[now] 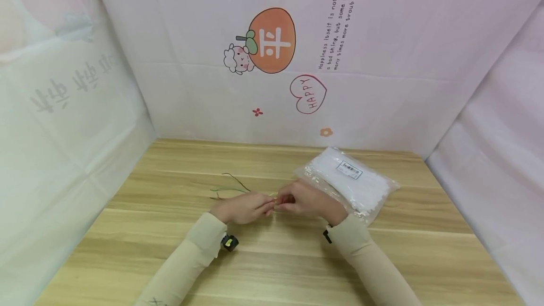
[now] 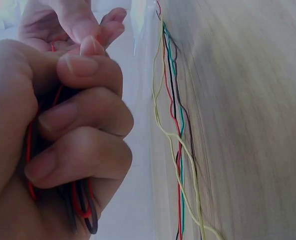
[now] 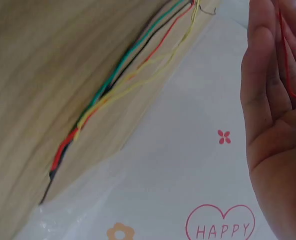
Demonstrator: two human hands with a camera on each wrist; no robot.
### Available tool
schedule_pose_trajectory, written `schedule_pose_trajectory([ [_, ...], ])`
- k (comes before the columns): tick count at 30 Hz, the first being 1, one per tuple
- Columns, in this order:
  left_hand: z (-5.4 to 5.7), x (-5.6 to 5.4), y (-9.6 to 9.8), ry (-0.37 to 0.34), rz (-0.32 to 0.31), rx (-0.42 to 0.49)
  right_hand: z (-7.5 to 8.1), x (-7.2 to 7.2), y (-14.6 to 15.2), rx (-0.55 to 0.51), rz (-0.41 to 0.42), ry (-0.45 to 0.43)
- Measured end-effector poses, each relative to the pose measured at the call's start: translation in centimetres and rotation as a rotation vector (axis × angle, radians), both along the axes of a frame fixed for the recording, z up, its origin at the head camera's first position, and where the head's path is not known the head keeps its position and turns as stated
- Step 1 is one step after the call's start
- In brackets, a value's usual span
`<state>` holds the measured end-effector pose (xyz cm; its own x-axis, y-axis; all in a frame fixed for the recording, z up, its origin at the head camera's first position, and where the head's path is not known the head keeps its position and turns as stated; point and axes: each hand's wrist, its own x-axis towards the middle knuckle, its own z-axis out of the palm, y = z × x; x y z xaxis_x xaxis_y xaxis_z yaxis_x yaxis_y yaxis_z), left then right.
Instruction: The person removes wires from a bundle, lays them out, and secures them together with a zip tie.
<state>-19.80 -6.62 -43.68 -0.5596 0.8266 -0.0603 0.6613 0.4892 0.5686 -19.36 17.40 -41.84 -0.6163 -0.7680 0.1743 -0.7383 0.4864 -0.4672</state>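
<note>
My left hand (image 1: 250,208) curls its fingers round a small looped bundle of red and black wires (image 2: 92,215), seen in the left wrist view. Right at its fingertips, my right hand (image 1: 305,199) pinches a thin red wire (image 3: 286,55), which crosses its palm in the right wrist view. The two hands meet low over the table, fingertips together. Beyond them lies a loose run of thin wires (image 2: 180,150) in yellow, red, green, black and brown. Some wire ends (image 1: 229,189) stick out to the left of the left hand in the head view.
A clear plastic bag of white strips (image 1: 361,188) with a label lies just behind the right forearm. The wood-grain table (image 1: 272,268) is bounded by printed white cloth (image 1: 204,103) at the back and both sides. A black wrist device (image 1: 230,242) sits at the left cuff.
</note>
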Motion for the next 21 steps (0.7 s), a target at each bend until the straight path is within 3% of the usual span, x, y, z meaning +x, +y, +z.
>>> schedule_pose_trajectory([
  [3,0.1,0.1,-0.5,-0.023,0.032,0.011,0.0,0.1,0.2,0.015,-0.025,-0.053],
  [7,0.2,-0.1,-2.7,-0.075,0.089,0.03,0.3,-0.2,1.8,-0.001,-0.042,-0.095],
  [10,0.2,-0.3,-4.1,-0.077,0.112,0.03,0.2,-0.5,3.0,-0.028,-0.028,-0.048],
  [17,0.2,-0.3,-5.5,-0.005,0.065,-0.01,0.4,-0.4,3.8,0.01,-0.034,0.125],
  [21,0.4,-0.3,-6.0,0.006,0.068,-0.001,0.6,-0.1,3.8,0.052,-0.081,0.151],
])
